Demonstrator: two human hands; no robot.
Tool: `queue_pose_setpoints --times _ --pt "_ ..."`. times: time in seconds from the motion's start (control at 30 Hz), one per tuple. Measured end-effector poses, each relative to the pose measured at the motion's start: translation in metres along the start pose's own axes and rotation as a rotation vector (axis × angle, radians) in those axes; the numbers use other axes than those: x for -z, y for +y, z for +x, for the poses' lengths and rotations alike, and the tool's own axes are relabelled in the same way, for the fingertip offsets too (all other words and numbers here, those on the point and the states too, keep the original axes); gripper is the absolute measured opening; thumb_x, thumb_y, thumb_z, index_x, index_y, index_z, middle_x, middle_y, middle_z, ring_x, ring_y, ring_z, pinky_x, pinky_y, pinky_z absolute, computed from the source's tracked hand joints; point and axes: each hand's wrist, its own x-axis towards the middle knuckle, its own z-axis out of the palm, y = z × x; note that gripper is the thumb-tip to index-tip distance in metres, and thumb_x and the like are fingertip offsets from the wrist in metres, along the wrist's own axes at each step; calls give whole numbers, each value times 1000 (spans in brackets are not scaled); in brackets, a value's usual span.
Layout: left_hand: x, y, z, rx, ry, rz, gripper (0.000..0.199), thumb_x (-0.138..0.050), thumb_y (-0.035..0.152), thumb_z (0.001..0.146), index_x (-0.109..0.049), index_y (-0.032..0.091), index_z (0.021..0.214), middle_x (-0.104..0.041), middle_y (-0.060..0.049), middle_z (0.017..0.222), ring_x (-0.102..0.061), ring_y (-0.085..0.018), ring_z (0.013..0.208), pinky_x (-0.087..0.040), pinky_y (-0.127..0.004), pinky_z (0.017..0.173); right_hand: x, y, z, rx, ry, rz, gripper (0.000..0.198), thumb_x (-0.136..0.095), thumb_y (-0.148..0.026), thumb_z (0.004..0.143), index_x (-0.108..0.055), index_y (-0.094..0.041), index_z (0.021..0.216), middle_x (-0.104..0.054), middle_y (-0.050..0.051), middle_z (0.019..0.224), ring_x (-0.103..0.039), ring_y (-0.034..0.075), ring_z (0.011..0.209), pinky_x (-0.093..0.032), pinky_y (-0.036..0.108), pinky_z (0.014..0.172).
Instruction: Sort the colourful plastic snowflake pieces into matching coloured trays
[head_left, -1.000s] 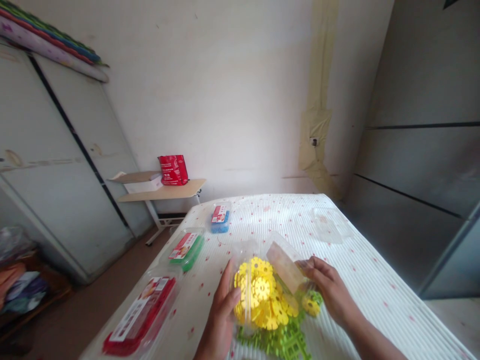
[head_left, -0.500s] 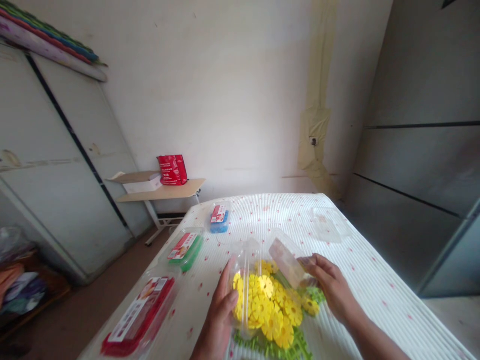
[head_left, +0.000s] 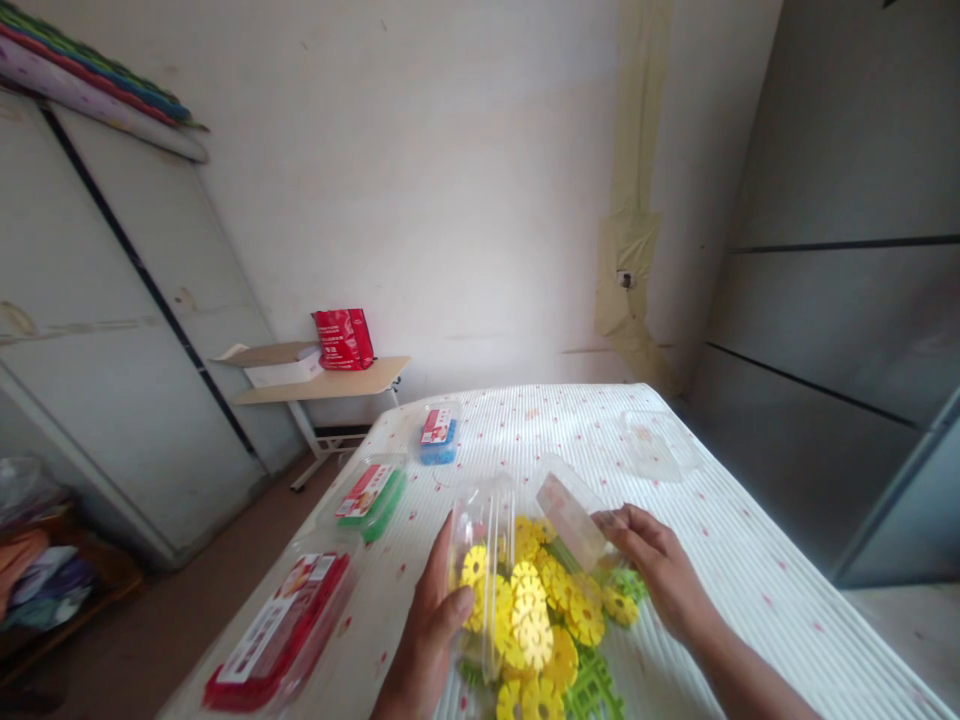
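Note:
My left hand [head_left: 433, 610] grips a clear plastic box [head_left: 480, 505], tipped on its side. Yellow flower-shaped plastic pieces [head_left: 530, 615] spill from it into a heap in front of me. Under and beside them lie light-green pieces [head_left: 596, 685] with a lattice look. My right hand [head_left: 649, 545] pinches the edge of a clear lid [head_left: 566, 510], held tilted above the far right side of the heap. The fingertips of my left hand are hidden behind the box.
Along the table's left side stand closed boxes of red [head_left: 277, 635], green [head_left: 371, 500] and blue pieces [head_left: 439, 440]. A clear container [head_left: 658, 445] lies at the far right of the white spotted tablecloth [head_left: 750, 600]. A side table [head_left: 352, 378] holds a red bag [head_left: 343, 338].
The box in my left hand has tipped and shifted slightly left. More yellow pieces have slid out toward me, covering part of the green ones. My right hand with the lid barely moved.

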Motion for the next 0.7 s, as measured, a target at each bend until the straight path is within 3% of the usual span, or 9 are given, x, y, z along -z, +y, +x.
queue_pose_setpoints --times 0.3,0.43,0.6,0.7 --pt "-30 -2 6 -63 138 -46 91 -67 52 63 -26 26 140 -42 -11 136 -39 -40 121 -32 -53 99 1 0 1 55 9 -83 28 -56 -41 75 -41 -21 64 -55 1 71 -55 19 74 -43 27 61" --pt "-37 0 7 -118 213 -6 90 -68 51 63 -26 27 139 -40 -11 137 -40 -38 120 -31 -50 99 2 -1 0 146 31 -270 25 -54 -42 77 -49 -20 66 -58 2 73 -55 18 71 -43 28 62" --pt "-40 5 0 -205 164 227 83 -67 39 66 -27 29 138 -33 -8 142 -36 -36 123 -28 -48 102 3 1 -3 260 28 -494 23 -51 -41 80 -58 -19 79 -57 1 68 -53 16 64 -43 27 58" --pt "-43 8 -3 -196 145 240 84 -71 34 62 -32 27 136 -30 -8 144 -29 -36 128 -22 -47 106 3 3 -3 298 6 -527 21 -51 -39 81 -59 -20 83 -57 2 70 -55 17 66 -45 28 60"
